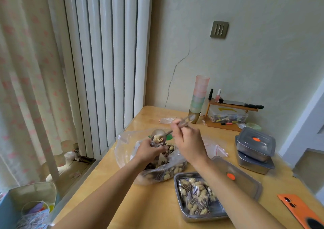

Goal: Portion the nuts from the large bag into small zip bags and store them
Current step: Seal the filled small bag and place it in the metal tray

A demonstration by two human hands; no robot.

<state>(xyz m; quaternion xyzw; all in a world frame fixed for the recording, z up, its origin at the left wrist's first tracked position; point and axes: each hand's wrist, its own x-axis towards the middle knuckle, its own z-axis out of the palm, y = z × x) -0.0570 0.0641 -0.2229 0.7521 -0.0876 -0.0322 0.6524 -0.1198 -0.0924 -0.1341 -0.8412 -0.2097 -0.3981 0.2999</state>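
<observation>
Metal spoon (158,134) in right hand (190,142) fingers (175,125) rests atop left hand's (147,152) zip bag (157,141).

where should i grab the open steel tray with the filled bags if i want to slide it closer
Probably the flared rim of the steel tray along its left long side, coming from the left. That edge is bare, while the lid leans against the right side. Pinch the rim, thumb on top: the walls look smooth, and the filled bags crowd the inside.

Large bag (177,165): clear, open, slumped, holding mixed nuts (167,175).
Small zip bag (157,141): upright above it, partly filled.
Spoon (157,133): metal, at its mouth.
</observation>
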